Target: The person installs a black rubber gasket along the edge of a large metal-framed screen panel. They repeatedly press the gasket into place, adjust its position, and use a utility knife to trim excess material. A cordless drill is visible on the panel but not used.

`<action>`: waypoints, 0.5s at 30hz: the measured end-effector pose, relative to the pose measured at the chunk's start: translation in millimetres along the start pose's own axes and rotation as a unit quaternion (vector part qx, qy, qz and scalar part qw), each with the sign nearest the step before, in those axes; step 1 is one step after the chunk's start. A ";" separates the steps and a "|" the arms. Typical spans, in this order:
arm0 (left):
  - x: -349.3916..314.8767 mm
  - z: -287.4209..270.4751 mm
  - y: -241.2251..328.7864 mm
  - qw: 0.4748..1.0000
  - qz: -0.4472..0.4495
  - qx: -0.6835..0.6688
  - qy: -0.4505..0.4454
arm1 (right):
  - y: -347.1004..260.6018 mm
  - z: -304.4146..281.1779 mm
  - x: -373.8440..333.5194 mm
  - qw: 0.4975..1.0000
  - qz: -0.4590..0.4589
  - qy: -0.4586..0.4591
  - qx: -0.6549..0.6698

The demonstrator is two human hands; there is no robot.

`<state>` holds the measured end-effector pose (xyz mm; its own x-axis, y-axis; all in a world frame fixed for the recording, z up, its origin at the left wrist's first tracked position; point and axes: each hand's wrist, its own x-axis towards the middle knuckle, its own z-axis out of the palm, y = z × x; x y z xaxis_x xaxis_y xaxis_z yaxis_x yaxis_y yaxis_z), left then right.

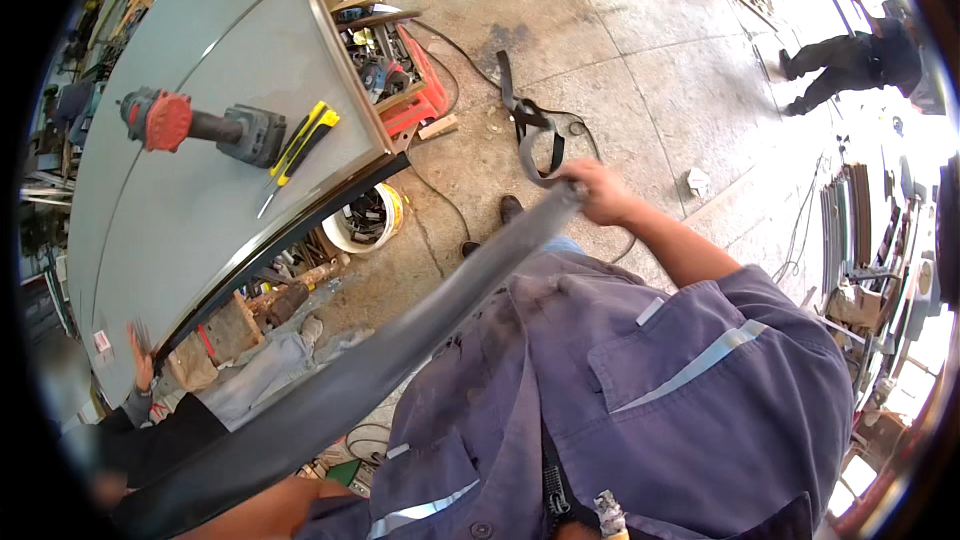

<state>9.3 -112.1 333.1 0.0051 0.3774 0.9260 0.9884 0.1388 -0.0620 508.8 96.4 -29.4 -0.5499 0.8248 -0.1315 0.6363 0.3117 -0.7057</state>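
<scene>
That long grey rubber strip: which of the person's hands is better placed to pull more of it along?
Probably the right hand: it grips the long grey rubber strip near its loose end. The left hand is out of view.

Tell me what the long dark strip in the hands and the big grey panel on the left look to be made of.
The long dark grey strip looks like rubber or soft plastic trim: matte, and it bows along its length; blur leaves it open. The large pale grey panel looks like painted sheet metal: smooth, flat, faintly glossy, with a thin dark edge. The right hand grips the strip's far end.
</scene>
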 end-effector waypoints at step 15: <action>-176.4 130.9 239.0 0.747 -0.121 -0.556 -0.343 | -48.8 -498.7 23.5 0.903 0.093 0.302 -0.292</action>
<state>224.7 -25.6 106.2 0.1029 0.8979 0.4281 0.4637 -0.4240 0.7779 734.6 335.8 349.2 -0.1216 0.9405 0.3174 0.9608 0.1918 -0.2003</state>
